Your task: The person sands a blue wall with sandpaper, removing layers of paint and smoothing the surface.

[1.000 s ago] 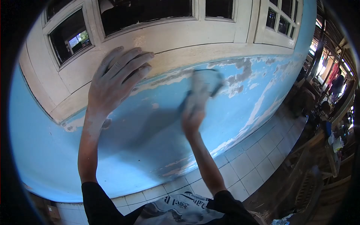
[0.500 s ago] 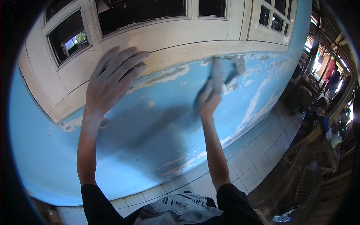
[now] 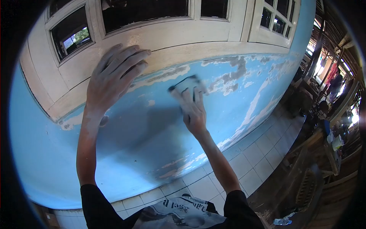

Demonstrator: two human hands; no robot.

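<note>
My left hand (image 3: 110,82) rests with its fingers stretched out on the cream wooden window frame (image 3: 175,37), and pale dust coats it. Lower and to the right, my right hand (image 3: 194,110) presses a thin dark-edged sheet of sandpaper (image 3: 186,82) against the blue wall (image 3: 152,133). The fingers lie over the sheet and are slightly blurred, so its lower part is hidden. Peeling patches (image 3: 232,72) of white and grey show on the wall to the right of this hand, just under the frame.
White floor tiles (image 3: 251,177) run along the foot of the wall. At right are a wooden bench-like structure (image 3: 305,156), a plastic bottle (image 3: 282,221) on the ground and a white container (image 3: 337,142). Dark window panes (image 3: 145,15) sit above the frame.
My right hand has swept left along the wall with the sandpaper, away from the grey peeled patch. My left hand stays in place on the frame.
</note>
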